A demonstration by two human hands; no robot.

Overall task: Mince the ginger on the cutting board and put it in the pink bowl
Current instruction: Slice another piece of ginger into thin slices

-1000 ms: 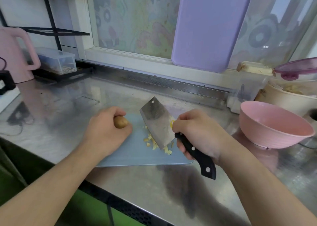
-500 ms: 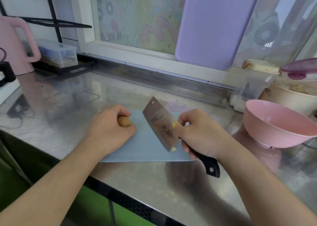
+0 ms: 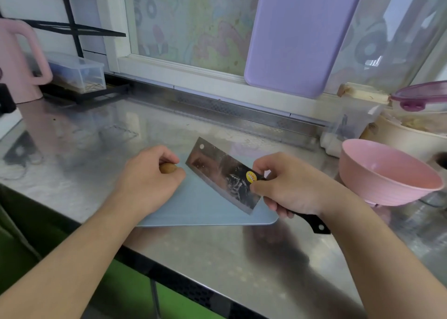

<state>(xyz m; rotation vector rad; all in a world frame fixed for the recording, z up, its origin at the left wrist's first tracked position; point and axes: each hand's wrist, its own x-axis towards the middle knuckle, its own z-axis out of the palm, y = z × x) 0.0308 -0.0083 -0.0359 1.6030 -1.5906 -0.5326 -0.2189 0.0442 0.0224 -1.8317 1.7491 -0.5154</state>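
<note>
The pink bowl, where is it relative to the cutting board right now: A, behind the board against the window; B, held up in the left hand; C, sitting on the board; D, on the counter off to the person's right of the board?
D: the pink bowl stands on the steel counter to the right of the cutting board, apart from it, beyond the right hand that grips the cleaver.
</note>
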